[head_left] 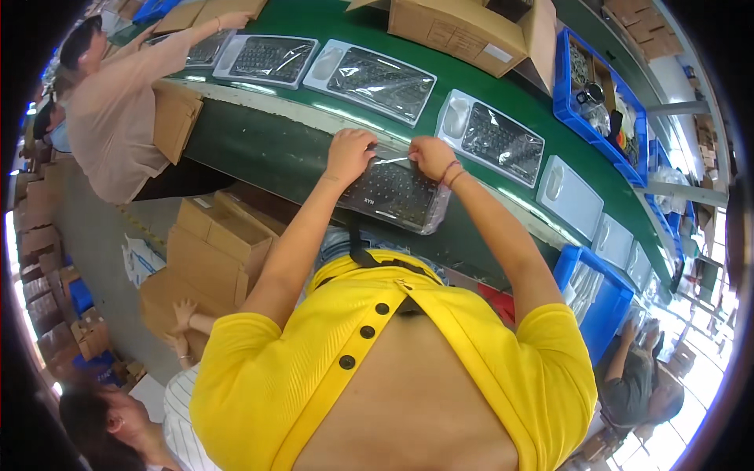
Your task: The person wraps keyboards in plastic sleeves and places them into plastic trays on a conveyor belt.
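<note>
Head view shows a film-wrapped black keyboard (386,193) in front of the person's waist, at the near edge of the green surface (314,20); whether its underside rests on anything cannot be told. The left hand (351,156) and right hand (434,159) sit near its two far corners, fingers curled and pinching along the far edge, though whether they grip film alone or keyboard too is unclear. It should handle as light and fairly stiff, with a soft, slippery cover that could crease or tear, so the short ends look like firmer holds than loose film. Counting, there is one keyboard between the hands, four wrapped keyboard trays (491,140) on the surface, the leftmost partly behind a co-worker's (126,118) arm, and three pale trays (569,198) farther right. One open cardboard box (459,35) stands beyond, with two large blue bins at the right: one of mixed parts (561,74), one nearer (605,302).
</note>
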The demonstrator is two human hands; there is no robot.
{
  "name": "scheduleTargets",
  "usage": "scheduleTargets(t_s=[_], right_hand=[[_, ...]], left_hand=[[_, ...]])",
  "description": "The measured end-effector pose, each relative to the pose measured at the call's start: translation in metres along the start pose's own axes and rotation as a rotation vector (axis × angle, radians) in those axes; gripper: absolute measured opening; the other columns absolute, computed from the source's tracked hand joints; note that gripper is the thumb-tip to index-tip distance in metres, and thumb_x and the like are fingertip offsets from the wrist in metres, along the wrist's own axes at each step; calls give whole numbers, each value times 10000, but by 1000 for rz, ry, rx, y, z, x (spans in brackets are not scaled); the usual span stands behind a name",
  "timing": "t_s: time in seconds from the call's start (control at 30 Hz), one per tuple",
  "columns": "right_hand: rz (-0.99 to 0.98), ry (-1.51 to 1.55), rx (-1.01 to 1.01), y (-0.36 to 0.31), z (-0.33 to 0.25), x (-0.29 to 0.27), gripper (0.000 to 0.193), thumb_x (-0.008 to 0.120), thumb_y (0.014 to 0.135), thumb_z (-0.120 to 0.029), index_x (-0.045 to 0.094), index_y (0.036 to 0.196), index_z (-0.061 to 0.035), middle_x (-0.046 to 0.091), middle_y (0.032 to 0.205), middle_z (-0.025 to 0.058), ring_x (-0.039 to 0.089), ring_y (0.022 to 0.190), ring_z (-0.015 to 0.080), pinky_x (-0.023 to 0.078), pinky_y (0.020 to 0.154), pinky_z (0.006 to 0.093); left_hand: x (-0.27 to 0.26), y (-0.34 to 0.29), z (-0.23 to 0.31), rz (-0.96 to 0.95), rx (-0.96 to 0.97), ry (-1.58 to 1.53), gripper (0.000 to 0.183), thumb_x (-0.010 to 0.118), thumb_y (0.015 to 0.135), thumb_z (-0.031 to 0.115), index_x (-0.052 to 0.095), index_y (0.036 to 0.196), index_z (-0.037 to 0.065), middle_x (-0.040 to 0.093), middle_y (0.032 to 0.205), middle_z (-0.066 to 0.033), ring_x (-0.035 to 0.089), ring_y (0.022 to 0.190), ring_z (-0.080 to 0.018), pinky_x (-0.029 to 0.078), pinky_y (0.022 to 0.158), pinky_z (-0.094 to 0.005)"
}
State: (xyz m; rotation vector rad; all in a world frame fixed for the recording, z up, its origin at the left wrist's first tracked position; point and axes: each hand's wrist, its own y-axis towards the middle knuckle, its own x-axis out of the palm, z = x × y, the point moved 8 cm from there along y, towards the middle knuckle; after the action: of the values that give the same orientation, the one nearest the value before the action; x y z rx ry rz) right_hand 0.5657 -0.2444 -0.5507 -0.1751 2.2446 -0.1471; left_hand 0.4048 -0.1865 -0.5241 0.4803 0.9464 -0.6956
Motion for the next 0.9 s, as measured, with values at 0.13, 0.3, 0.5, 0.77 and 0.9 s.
scheduleTargets(t_s=[0.13,0.3,0.5,0.77,0.9], right_hand=[[197,-113,-82,-21,-43,-23,42,611,779,-98,619,799,-62,633,833,124,616,837,334,490,724,417],[273,-178,-138,-41,-78,-53,71,612,802,-102,591,852,-57,625,881,118,605,838,336,477,733,422],[102,194,27,-62,-79,-77,100,643,810,-126,624,859,-42,616,814,127,605,801,330,477,714,384],[375,14,-272,-99,-142,-107,58,636,788,-61,622,843,-53,599,776,114,595,750,310,477,674,376],[455,-202,-389,-102,-169,-129,129,647,717,-20,627,834,-71,618,805,81,602,736,278,480,658,358]], left_hand=[[-28,0,28,171,231,-8,324,727,736,186,651,1050,175,646,1036,4,577,1016,-225,384,931,-427],[-30,10,28,-15,314,-196,169,644,810,289,705,866,142,644,871,-17,600,910,-247,447,783,-386],[-66,-2,44,-61,163,-308,131,647,806,231,702,825,113,640,830,-39,609,830,-269,480,704,-376],[-116,-29,78,3,242,-256,106,677,792,162,681,837,66,634,858,-69,604,831,-287,477,726,-357],[-124,-22,85,34,228,-326,92,681,786,134,681,846,65,650,926,-87,612,880,-285,482,767,-367]])
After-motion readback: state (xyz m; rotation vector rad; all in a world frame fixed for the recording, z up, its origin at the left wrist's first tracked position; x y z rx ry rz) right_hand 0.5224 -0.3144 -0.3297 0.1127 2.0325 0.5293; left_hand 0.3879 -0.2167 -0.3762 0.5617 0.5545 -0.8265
